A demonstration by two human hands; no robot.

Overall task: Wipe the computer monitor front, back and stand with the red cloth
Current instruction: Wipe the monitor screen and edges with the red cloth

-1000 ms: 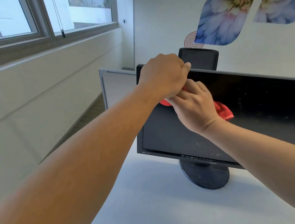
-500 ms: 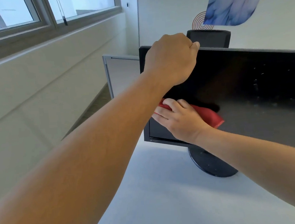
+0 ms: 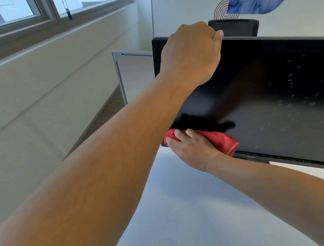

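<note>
At ten o'clock of the head view ran a window [image 3: 32, 8], and just left of centre stood a grey partition [image 3: 134, 74] behind the desk [image 3: 183, 208].

The left hand [image 3: 190, 54], at about twelve o'clock, was curled over the top edge of the monitor [image 3: 271, 94] near its upper left corner, thumb at the front, gripping the panel as if to steady it.

Below it, near the middle of the picture, the right hand [image 3: 192, 149] lay with its fingers fairly straight across the folded red cloth [image 3: 222, 141], pressing it flat on the glass at the screen's lower left corner, just above the bottom bezel. The thumb was hidden, so whether it also pinched the cloth could not be told.

The screen's left part around the cloth looked dark and even. Toward three o'clock pale specks and smears dotted the glass, so that side seemed not yet wiped. By this reading the front was only partly done, perhaps its left third.

The back of the monitor faced away and the stand was out of sight, so neither could be judged; both most likely remained to be wiped.

At one o'clock a dark chair back [image 3: 235, 27] rose behind the monitor.
</note>
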